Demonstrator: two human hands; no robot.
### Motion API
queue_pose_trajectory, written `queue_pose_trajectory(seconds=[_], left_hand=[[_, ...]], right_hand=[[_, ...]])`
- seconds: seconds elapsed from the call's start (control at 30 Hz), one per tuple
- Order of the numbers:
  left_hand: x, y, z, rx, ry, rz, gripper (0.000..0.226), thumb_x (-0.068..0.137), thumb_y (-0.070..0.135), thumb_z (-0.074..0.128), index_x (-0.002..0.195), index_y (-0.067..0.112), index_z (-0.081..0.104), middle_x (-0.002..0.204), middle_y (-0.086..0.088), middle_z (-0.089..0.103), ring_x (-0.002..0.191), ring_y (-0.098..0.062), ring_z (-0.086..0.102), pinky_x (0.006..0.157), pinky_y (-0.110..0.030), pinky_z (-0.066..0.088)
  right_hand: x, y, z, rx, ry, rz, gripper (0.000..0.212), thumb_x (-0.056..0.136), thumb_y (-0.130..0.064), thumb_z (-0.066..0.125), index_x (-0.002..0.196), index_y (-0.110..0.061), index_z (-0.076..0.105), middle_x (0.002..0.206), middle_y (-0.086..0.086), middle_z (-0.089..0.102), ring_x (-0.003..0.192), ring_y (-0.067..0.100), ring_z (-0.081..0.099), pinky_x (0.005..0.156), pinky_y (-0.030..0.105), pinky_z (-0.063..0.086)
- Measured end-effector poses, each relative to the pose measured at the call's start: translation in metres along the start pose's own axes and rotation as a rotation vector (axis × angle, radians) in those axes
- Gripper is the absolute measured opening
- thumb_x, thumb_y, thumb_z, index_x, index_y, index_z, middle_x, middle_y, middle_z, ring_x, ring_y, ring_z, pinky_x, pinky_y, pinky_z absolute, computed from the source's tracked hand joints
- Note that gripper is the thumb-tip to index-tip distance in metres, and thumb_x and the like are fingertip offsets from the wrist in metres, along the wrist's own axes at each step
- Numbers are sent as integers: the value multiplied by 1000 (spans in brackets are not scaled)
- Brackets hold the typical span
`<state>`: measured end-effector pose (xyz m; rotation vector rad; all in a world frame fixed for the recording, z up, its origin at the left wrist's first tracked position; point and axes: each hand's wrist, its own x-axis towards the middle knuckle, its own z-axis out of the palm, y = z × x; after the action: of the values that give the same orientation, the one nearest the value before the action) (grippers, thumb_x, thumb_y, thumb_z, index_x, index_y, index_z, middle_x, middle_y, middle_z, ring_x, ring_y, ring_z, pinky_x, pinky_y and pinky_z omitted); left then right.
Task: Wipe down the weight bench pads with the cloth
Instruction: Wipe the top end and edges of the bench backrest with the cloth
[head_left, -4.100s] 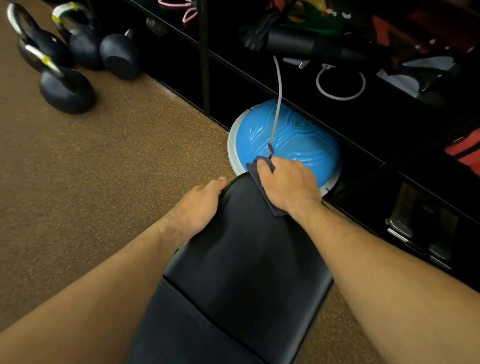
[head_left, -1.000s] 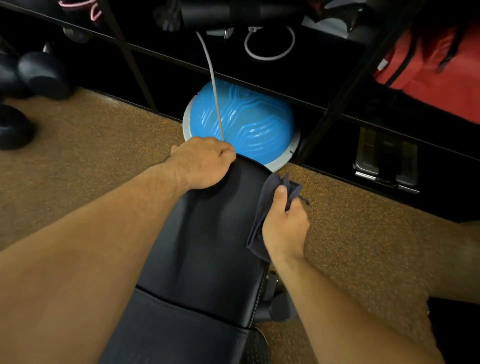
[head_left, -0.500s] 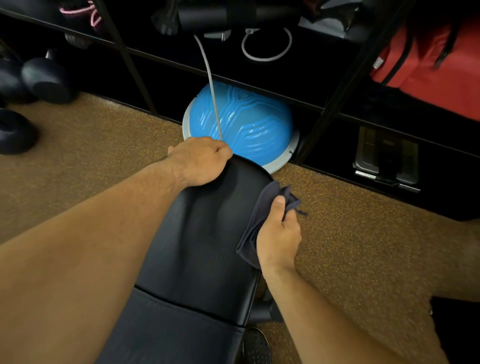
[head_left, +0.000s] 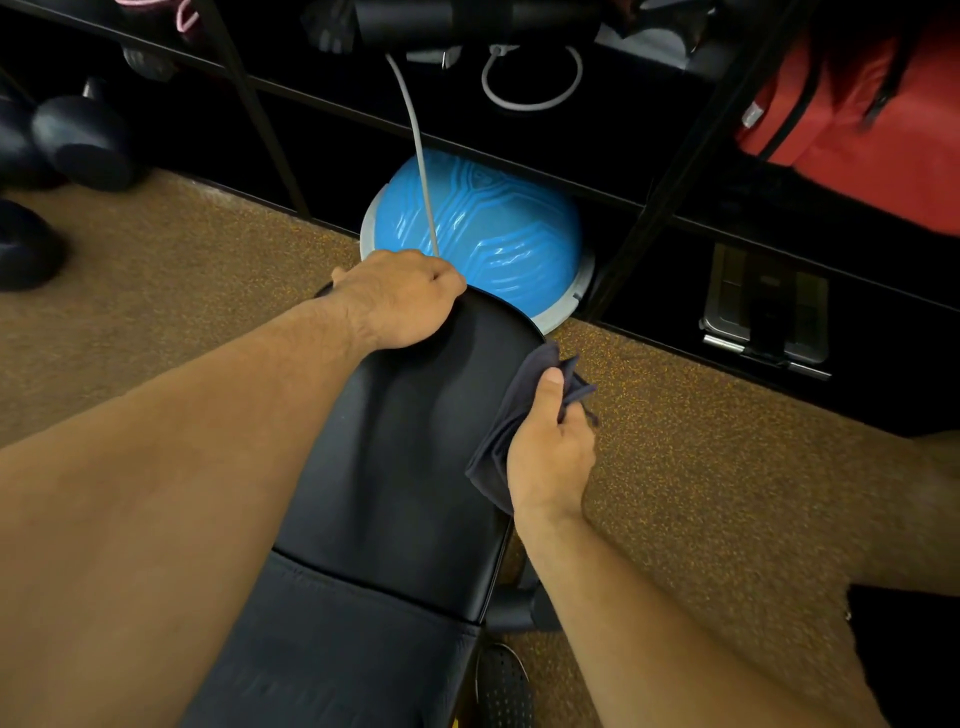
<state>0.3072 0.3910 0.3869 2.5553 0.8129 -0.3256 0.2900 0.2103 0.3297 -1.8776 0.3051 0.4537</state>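
The black weight bench pad (head_left: 405, 457) runs from the bottom of the view up to a rounded far end. My left hand (head_left: 400, 299) grips that far end, fingers curled over its edge. My right hand (head_left: 548, 447) holds a dark blue-grey cloth (head_left: 506, 426) against the pad's right side edge, thumb on top of the folded fabric. A seam (head_left: 374, 587) separates this pad from a second pad (head_left: 322, 660) nearer to me.
A blue balance dome (head_left: 483, 234) sits just beyond the bench end, under a black shelving rack (head_left: 519, 135) with a grey cord hanging over it. Dark kettlebells (head_left: 78, 140) stand at the far left. A red bag (head_left: 857, 114) is upper right. Brown speckled floor (head_left: 701, 467) surrounds the bench.
My right hand with the cloth has slid a little nearer along the pad's right edge. Earlier it was wiping the far end. My left hand has moved onto that far end.
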Motion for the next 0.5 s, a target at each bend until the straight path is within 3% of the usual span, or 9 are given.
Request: queue_pose_trajectory(seconds=[0.13,0.23,0.3,0.37,0.43,0.5], left_hand=[[-2,1,0,24,-20,16,46,95,46,23,121,37,60,140,7,51,128,-24,42,107,-57,23],[-1,-4,-1,13,-29,23,46,95,48,24,126,39,57,144,9,47,133,-24,39,111,-57,22],[1,-6,-1,0,-46,35,48,94,50,24,127,39,57,146,8,46,136,-23,37,113,-57,22],[0,-6,-1,-5,-49,43,48,94,50,25,127,36,58,146,6,46,136,-24,37,114,-55,22],[-1,-5,-4,-36,-54,38,44,97,47,28,120,29,61,145,4,48,135,-23,39,115,-47,22],[-6,-3,-8,-85,-76,25,34,100,42,30,107,27,59,141,2,52,131,-21,42,106,-32,27]], right_hand=[[-1,12,1,91,-29,270,61,89,-74,35,108,-20,55,103,-2,61,101,22,57,100,42,45],[10,11,5,240,-119,528,88,66,-87,41,120,-20,62,107,1,68,100,27,62,100,46,45],[15,8,5,284,-146,568,82,69,-83,43,122,-24,63,111,3,69,102,29,63,100,47,46],[14,6,5,235,-119,499,78,79,-78,38,131,-22,57,121,4,64,109,30,59,104,48,43],[2,9,3,90,2,253,65,94,-65,31,136,-20,52,128,5,59,117,30,55,106,47,41],[-20,15,1,-13,56,22,52,99,-56,32,135,-25,51,125,2,61,117,27,56,103,46,42]])
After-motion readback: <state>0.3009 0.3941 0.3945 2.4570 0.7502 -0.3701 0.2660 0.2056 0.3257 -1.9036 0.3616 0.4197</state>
